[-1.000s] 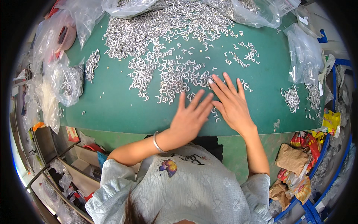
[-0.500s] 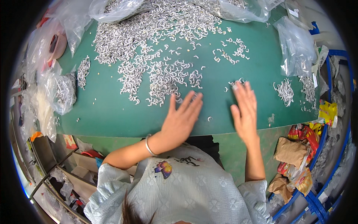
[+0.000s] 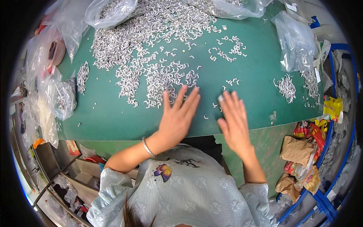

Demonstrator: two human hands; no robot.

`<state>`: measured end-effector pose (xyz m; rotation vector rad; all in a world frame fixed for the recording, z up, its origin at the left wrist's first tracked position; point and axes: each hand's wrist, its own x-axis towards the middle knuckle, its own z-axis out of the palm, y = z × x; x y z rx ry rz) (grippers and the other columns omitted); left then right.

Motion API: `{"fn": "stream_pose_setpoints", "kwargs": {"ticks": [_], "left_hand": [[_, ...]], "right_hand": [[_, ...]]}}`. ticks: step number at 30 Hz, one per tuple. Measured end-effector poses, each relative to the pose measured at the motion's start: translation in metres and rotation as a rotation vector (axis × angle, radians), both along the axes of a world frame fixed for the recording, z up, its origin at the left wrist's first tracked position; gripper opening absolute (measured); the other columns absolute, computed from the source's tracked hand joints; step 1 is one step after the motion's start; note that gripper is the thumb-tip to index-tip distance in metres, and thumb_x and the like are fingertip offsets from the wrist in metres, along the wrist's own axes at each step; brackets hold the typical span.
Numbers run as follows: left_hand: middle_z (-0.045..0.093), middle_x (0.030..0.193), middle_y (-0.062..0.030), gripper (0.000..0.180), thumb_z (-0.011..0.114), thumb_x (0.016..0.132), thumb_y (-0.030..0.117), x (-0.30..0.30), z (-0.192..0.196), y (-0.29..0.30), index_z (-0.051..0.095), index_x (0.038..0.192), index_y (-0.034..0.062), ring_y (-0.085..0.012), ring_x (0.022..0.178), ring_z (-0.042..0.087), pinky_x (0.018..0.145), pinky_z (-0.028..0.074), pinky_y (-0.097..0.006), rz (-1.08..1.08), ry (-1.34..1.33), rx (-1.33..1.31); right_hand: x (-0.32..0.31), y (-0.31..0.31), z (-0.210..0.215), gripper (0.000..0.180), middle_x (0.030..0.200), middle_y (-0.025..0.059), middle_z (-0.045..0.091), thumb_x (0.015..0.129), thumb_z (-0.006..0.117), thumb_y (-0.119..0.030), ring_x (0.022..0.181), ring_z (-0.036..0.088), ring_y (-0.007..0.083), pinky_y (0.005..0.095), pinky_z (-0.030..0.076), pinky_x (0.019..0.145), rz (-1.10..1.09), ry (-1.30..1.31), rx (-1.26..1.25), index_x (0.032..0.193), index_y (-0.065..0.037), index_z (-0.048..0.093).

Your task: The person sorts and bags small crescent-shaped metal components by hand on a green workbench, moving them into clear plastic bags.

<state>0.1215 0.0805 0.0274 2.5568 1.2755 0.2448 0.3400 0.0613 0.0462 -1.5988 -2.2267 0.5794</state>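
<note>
A large heap of small silver crescent-shaped pieces [image 3: 151, 26] spreads over the green tabletop [image 3: 151, 125]. My left hand [image 3: 177, 118] lies open, palm down, with its fingertips at the near edge of a smaller patch of crescents [image 3: 162, 81]. Nothing shows in its grasp. To the right, my right hand [image 3: 235, 123] is open and flat, fingers pointing away from me. A few crescents [image 3: 215, 104] sit by its fingertips; what is under the fingers is hidden. Between my hands lies a single crescent [image 3: 205, 116]. Just beyond the right fingertips is a short row of crescents [image 3: 232, 81].
Thin silver pieces form a pile [image 3: 286, 89] at right, near a clear plastic bag [image 3: 295, 41]. Another small pile [image 3: 82, 77] and a partly filled bag [image 3: 62, 98] stand at left. Filled clear bags [image 3: 109, 15] lie at the back. The table's near edge [image 3: 151, 139] faces me.
My right hand has moved left and toward me, leaving a few crescents behind and bringing its fingers beside others. My left hand has shifted slightly left. The view has shifted a little.
</note>
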Motion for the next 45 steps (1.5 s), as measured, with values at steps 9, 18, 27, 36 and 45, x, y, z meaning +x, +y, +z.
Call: {"fn": "stream_pose_setpoints", "kwargs": {"ticks": [9,18,27,36,45], "left_hand": [[0.033,0.152,-0.0118,0.060,0.064,0.084,0.013,0.014,0.001,-0.010,0.043,0.139,0.0002,-0.0331,0.142,0.027,0.107,0.022,-0.067,-0.089,-0.100,-0.076],[0.032,0.151,-0.0180,0.062,0.054,0.077,-0.002,0.033,-0.002,0.001,0.043,0.137,-0.0019,-0.0354,0.142,0.028,0.112,0.023,-0.057,-0.243,-0.191,-0.131],[0.039,0.145,-0.0190,0.051,0.055,0.078,-0.004,0.018,0.006,0.003,0.051,0.129,-0.0022,-0.0403,0.136,0.035,0.111,0.028,-0.055,-0.187,-0.324,-0.175],[0.050,0.129,-0.0166,0.041,0.069,0.080,0.006,0.011,0.006,-0.007,0.058,0.120,-0.0002,-0.0350,0.117,0.049,0.098,0.038,-0.045,0.048,-0.388,-0.073],[0.054,0.108,-0.0090,0.041,0.070,0.078,0.006,0.024,-0.004,0.003,0.060,0.118,0.0051,-0.0260,0.091,0.051,0.080,0.037,-0.038,0.063,-0.390,-0.042]], "right_hand": [[0.008,-0.008,-0.012,0.068,0.152,0.0170,0.032,0.087,0.063,-0.020,0.142,0.026,0.0367,0.0602,0.017,0.113,-0.119,-0.200,-0.037,0.144,0.002,0.033],[0.012,0.030,-0.001,0.054,0.150,0.0081,0.038,0.090,0.059,-0.014,0.143,0.026,0.0346,0.0618,0.014,0.112,-0.021,-0.079,0.064,0.141,-0.004,0.043],[0.041,-0.002,-0.012,0.070,0.153,0.0046,0.034,0.085,0.063,-0.029,0.144,0.024,0.0322,0.0625,0.012,0.113,-0.060,-0.294,-0.012,0.146,-0.010,0.037],[0.038,0.001,-0.009,0.075,0.156,0.0070,0.029,0.083,0.066,-0.029,0.145,0.019,0.0340,0.0647,0.009,0.112,-0.118,-0.238,0.042,0.147,-0.008,0.034],[0.015,-0.013,0.006,0.063,0.154,0.0032,0.032,0.082,0.067,-0.027,0.144,0.022,0.0345,0.0674,0.013,0.110,0.141,-0.185,-0.054,0.139,-0.010,0.047]]}}
